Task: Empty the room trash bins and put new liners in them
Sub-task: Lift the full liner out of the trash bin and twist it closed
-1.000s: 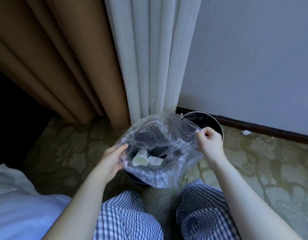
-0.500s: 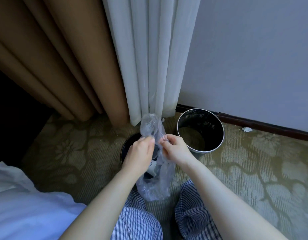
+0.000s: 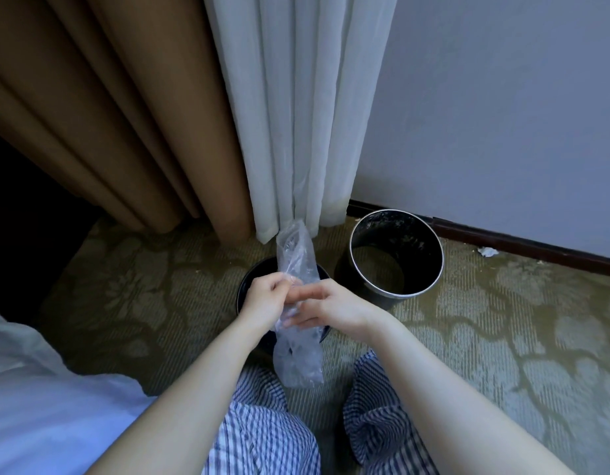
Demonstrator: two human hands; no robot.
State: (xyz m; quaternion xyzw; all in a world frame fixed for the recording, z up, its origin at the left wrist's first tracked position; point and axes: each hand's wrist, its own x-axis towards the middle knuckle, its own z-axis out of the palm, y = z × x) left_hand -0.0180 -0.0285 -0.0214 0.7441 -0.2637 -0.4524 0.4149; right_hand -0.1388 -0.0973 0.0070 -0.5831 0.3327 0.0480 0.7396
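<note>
A clear plastic liner bag (image 3: 298,354) is gathered into a narrow bundle, its neck standing up above my hands. My left hand (image 3: 265,301) grips the bag at its gathered middle. My right hand (image 3: 326,306) meets it from the right, fingers pinching the same gathered plastic. Both hands are over a dark round bin (image 3: 246,289) on the carpet, mostly hidden by them and the bag. A second bin (image 3: 396,255), black inside with a metal rim and no liner, stands to the right near the wall.
Brown curtain (image 3: 101,108) and white sheer curtain (image 3: 296,108) hang behind the bins. A wall with a dark baseboard (image 3: 523,245) runs at the right. White bedding (image 3: 39,399) lies lower left. A scrap of paper (image 3: 487,251) lies on the patterned carpet.
The bag's mouth was held wide open with cups visible inside; my hands have come together and gathered it into a narrow neck. My right hand has shifted further across the bundle.
</note>
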